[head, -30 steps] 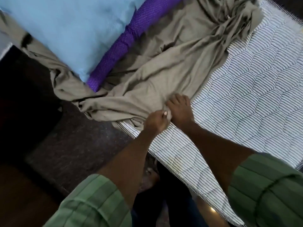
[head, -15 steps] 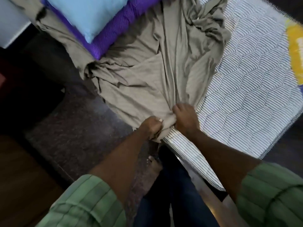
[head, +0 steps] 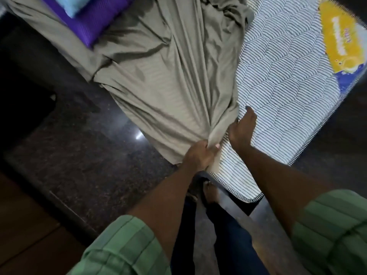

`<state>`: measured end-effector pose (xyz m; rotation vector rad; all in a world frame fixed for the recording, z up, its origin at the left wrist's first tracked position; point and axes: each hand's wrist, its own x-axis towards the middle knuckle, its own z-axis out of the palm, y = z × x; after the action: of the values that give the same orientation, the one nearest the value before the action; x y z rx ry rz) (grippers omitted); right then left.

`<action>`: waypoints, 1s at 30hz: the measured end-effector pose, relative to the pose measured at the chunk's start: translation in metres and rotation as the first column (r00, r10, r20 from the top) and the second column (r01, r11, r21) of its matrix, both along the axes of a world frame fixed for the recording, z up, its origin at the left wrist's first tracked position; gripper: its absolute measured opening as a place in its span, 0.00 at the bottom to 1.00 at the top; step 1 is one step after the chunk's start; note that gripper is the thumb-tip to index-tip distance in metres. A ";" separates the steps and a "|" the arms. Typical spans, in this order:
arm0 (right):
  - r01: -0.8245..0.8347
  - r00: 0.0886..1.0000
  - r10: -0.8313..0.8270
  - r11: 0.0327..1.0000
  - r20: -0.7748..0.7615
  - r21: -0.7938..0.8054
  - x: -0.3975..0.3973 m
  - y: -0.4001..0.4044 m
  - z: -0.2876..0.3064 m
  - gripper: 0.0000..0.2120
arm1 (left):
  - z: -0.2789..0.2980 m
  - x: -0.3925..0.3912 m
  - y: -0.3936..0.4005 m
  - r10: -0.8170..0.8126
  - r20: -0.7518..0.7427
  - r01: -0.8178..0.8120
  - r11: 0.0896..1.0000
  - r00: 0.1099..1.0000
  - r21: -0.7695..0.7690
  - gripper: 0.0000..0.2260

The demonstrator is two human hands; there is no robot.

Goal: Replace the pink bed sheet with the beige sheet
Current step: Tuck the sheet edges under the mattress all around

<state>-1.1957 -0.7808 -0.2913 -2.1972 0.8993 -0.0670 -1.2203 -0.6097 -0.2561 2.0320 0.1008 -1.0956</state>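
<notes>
Dark speckled floor (head: 83,155) bordered a striped quilted mattress (head: 282,92). Beige cotton sheet (head: 168,80) covered the mattress's left side; left hand (head: 200,155) clutched its bunched corner, right hand (head: 241,130) lay flat, fingers straight, beside it.

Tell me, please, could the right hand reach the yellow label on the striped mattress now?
Probably yes: the right hand lies open on the striped mattress, with only bare ticking before the yellow label.

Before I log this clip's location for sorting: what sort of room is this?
Most likely a bedroom: a bare striped mattress, a beige sheet gripped by the left hand, and pillows.
</notes>
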 end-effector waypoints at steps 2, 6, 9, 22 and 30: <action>0.339 0.941 -0.290 0.784 -0.176 0.519 0.005 0.002 0.016 0.17 | -0.001 -0.003 -0.004 0.015 0.140 -0.024 0.998 0.990 0.060 0.25; 0.389 0.921 -0.137 0.329 -0.364 0.861 0.005 0.007 0.031 0.17 | 0.002 -0.011 -0.015 0.103 0.187 -0.107 0.994 0.977 0.010 0.27; 0.388 0.916 -0.235 0.326 -0.324 0.862 -0.001 0.004 0.033 0.22 | 0.007 -0.024 -0.023 0.109 0.233 -0.118 0.993 0.966 0.026 0.24; 0.369 0.906 -0.380 0.493 -0.186 0.788 -0.121 -0.106 0.055 0.03 | 0.024 -0.100 -0.142 -0.286 0.454 0.097 0.914 0.844 0.395 0.30; -0.142 0.801 0.110 0.990 -0.589 -0.009 -0.165 -0.181 0.039 0.23 | 0.011 -0.138 -0.200 -0.358 0.043 0.345 0.920 0.933 0.184 0.22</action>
<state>-1.3607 -0.9620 -0.2524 -2.3583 1.0774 0.7043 -1.3585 -0.8100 -0.2448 2.3061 -0.2254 -1.2625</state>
